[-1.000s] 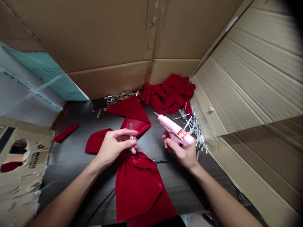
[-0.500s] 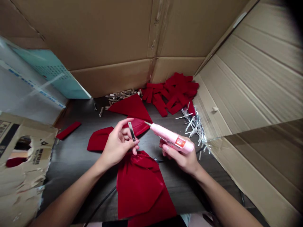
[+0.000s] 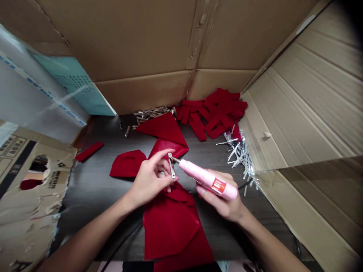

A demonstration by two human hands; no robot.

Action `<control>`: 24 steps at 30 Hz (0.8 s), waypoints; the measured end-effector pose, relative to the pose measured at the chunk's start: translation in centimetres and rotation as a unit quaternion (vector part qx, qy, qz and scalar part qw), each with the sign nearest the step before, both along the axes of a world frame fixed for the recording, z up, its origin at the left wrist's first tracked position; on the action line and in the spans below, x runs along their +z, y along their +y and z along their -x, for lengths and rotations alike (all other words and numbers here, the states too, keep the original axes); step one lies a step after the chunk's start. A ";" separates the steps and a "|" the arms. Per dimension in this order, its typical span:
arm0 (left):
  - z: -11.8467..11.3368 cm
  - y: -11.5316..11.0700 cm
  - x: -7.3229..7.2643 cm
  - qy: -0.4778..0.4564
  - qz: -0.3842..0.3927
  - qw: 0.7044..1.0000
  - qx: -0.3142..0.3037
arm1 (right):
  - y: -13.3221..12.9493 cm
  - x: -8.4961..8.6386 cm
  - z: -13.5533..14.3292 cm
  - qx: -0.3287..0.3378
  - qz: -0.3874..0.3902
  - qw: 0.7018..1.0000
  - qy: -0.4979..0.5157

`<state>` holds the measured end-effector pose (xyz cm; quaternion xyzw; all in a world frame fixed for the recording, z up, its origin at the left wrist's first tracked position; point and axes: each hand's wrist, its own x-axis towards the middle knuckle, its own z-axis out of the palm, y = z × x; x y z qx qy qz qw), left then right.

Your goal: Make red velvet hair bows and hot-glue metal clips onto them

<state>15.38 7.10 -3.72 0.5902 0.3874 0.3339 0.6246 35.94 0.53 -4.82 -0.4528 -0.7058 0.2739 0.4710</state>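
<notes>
While your left hand [image 3: 150, 181] pinches a metal hair clip [image 3: 171, 165], your right hand [image 3: 224, 196] brings the pink glue gun [image 3: 208, 179] to it.

Your left thumb and fingers are closed on the lower part of the clip, holding it nearly upright above the red velvet bow [image 3: 170, 223] on the dark table [image 3: 93, 189]. Your right fingers are wrapped fully around the gun's body; its nozzle tip touches the clip's upper end. Noted beyond: cut red fabric pieces [image 3: 163, 130], a pile of red strips [image 3: 218, 113], loose metal clips [image 3: 149, 113] against the cardboard wall [image 3: 141, 41], silver ties [image 3: 239, 153] on the right, and one red strip [image 3: 89, 151] far left.
</notes>
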 end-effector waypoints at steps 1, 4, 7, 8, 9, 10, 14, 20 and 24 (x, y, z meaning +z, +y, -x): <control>0.0 0.0 0.0 0.001 -0.001 1.000 -0.003 | 0.0 -0.1 0.0 0.002 0.000 1.000 0.003; 0.1 0.0 -0.2 0.003 -0.005 1.000 -0.011 | 0.0 -0.3 0.0 0.006 -0.001 1.000 0.003; 0.2 0.0 -0.3 0.012 -0.009 1.000 -0.015 | 0.0 -0.4 0.0 0.002 -0.004 1.000 -0.009; 0.2 0.0 -0.3 0.017 -0.012 1.000 -0.015 | 0.0 -0.4 0.0 0.003 -0.006 1.000 -0.011; 0.1 0.0 -0.3 0.023 -0.018 0.999 -0.015 | 0.0 -0.4 0.0 0.004 -0.010 1.000 -0.012; 0.1 0.0 -0.2 0.031 -0.025 0.999 -0.014 | 0.1 -0.4 0.0 0.005 -0.015 1.000 -0.012; 0.0 0.0 0.0 0.053 -0.057 0.997 -0.007 | 0.1 -0.4 0.0 0.001 -0.033 0.999 -0.010; 0.1 0.0 0.2 0.060 -0.056 0.997 -0.008 | 0.0 -0.5 0.0 0.010 -0.021 1.000 -0.006; 0.1 0.0 0.3 0.060 -0.051 0.997 -0.010 | 0.0 -0.5 0.1 0.011 -0.021 1.000 -0.006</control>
